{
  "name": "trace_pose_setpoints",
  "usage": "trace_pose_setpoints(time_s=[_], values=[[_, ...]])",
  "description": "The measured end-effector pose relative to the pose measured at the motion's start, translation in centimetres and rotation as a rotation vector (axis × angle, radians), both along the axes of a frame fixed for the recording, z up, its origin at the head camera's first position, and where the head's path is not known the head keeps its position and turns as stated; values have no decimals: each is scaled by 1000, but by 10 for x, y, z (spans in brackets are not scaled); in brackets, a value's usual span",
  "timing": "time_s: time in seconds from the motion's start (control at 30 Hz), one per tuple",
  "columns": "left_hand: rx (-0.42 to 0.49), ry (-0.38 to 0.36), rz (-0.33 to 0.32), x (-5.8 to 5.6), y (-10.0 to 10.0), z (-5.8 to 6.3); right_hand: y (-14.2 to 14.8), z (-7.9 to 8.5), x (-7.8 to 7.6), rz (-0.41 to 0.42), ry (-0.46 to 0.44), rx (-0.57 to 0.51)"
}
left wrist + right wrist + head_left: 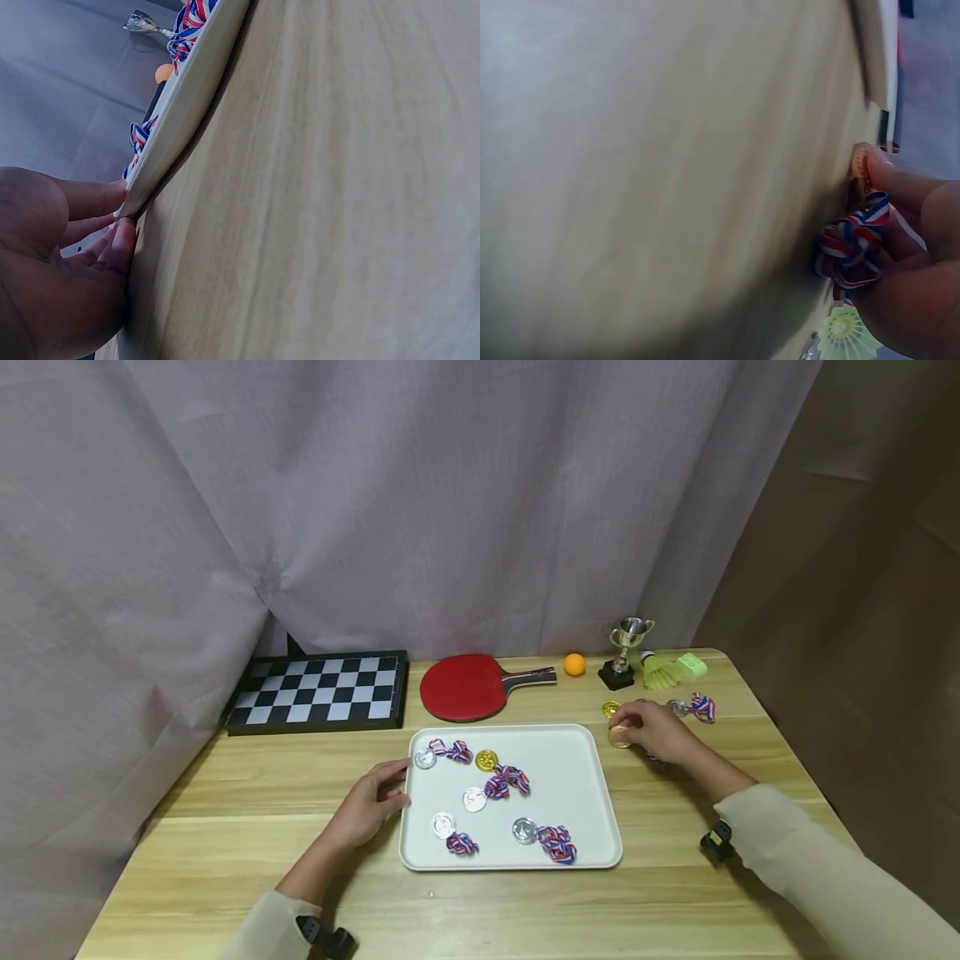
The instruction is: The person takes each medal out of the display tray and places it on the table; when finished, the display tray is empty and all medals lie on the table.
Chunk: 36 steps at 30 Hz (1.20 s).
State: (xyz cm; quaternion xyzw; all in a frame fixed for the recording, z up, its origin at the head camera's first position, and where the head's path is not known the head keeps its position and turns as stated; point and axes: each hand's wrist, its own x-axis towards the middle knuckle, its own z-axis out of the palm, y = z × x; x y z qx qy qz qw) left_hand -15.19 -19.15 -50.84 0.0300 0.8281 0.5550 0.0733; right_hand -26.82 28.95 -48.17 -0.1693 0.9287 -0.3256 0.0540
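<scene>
My right hand (pixel 656 731) pinches a bronze-coloured medal (pixel 619 737) by its rim, just right of the tray. Its red, white and blue ribbon (pixel 851 247) is bunched under the fingers in the right wrist view. A gold medal (pixel 611 709) lies just beyond these fingers, and a silver medal (pixel 677 707) with a bunched ribbon is behind the hand. My left hand (pixel 367 806) holds the left edge of the white tray (pixel 570 752), fingertips at its rim. Several silver medals (pixel 525 831) and a gold medal (pixel 487 761) lie on the tray with ribbons.
Along the back of the wooden table stand a checkered board (pixel 315 692), a red table tennis bat (pixel 463 687), an orange ball (pixel 574 664), a small trophy cup (pixel 628 639) on a black base, a yellow-green shuttlecock (pixel 660 672) and a light green block (pixel 692 665). A grey curtain hangs behind.
</scene>
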Motion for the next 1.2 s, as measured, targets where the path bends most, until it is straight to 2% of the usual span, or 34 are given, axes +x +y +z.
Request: trace_pose_setpoints(time_s=[0.27, 0.57, 0.93, 1.2], values=[[6, -5, 0, 0, 0, -1, 1, -10, 3, -10, 49, 27], [17, -15, 4, 0, 1, 1, 3, -10, 4, -4, 50, 16], [22, -14, -3, -1, -1, -1, -2, 18, 16, -32, 24, -31], [6, -16, -2, 0, -1, 0, -24, 46, 44, 30, 27, -80]])
